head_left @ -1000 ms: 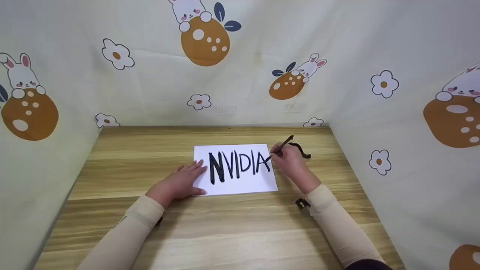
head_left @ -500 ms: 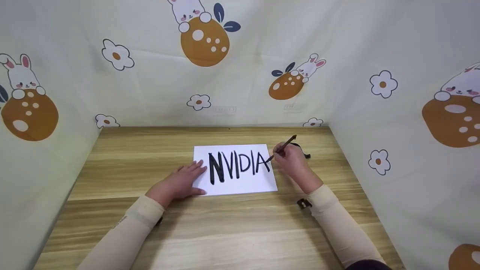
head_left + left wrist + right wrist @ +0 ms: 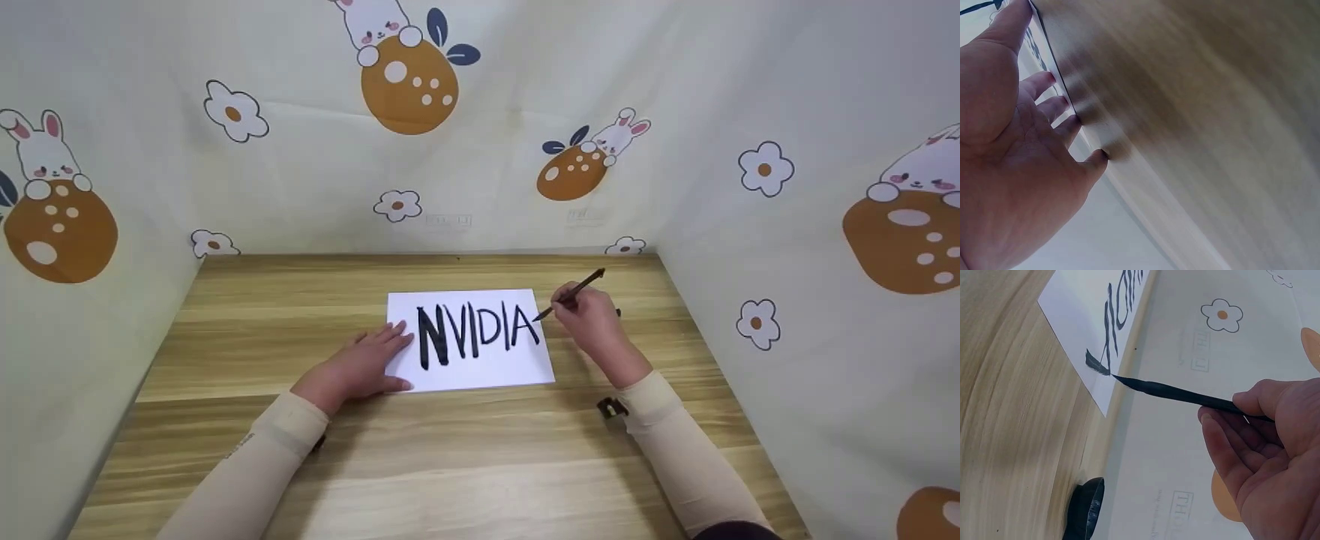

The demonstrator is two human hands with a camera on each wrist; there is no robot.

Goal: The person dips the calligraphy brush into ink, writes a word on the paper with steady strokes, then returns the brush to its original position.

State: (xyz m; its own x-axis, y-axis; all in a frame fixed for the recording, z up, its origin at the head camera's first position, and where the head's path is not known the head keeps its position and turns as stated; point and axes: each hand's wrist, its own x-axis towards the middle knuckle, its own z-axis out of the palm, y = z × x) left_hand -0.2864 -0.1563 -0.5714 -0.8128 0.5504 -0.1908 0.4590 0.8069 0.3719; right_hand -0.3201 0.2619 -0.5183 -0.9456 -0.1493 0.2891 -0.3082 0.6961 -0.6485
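Note:
A white sheet of paper lies on the table, with "NVIDIA" in black strokes, the N thickest. My left hand rests on its left edge, fingers spread and fairly straight; the thumb lies near the lower left corner. My right hand pinches a dark brush between thumb and fingers, just right of the sheet. The brush slants, its pointed tip close to the right leg of the last A. In the right wrist view, thumb and fingertips grip the handle well behind the bristles.
The wooden table meets patterned cloth walls at the back and sides. A black dish-like thing with a raised rim stands on the table near the right hand, mostly hidden by that hand in the head view.
My right hand has shifted slightly right with the brush, which leans lower; it covers more of the black thing behind it. The left hand and paper stay put.

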